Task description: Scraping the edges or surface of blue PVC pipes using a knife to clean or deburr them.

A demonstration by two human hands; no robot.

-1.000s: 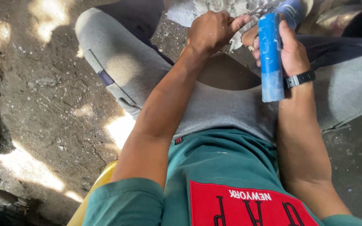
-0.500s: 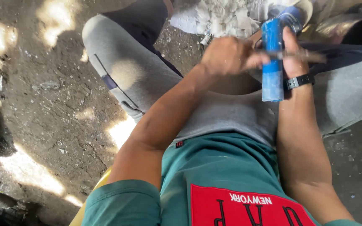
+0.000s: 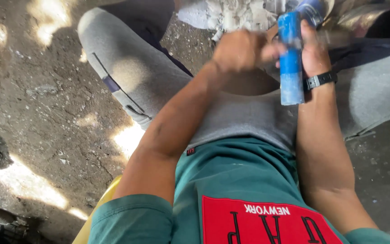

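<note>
- Blue tool (image 3: 290,58) stands upright above the lap, gripped by the right hand (image 3: 314,49); fingers wrapped round its body; a black watch (image 3: 320,80) on that wrist
- Left hand (image 3: 240,49) closed in a fist just beside the tool; blurred, so what it holds cannot be told
- Grey trousers (image 3: 127,77) below; dirt ground (image 3: 37,126) at left

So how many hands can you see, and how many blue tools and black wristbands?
Hands: 2, left hand and right hand
Blue tool: 1, the blue tool in the right hand
Black wristband: 1, the wristband
Total: 4
</note>
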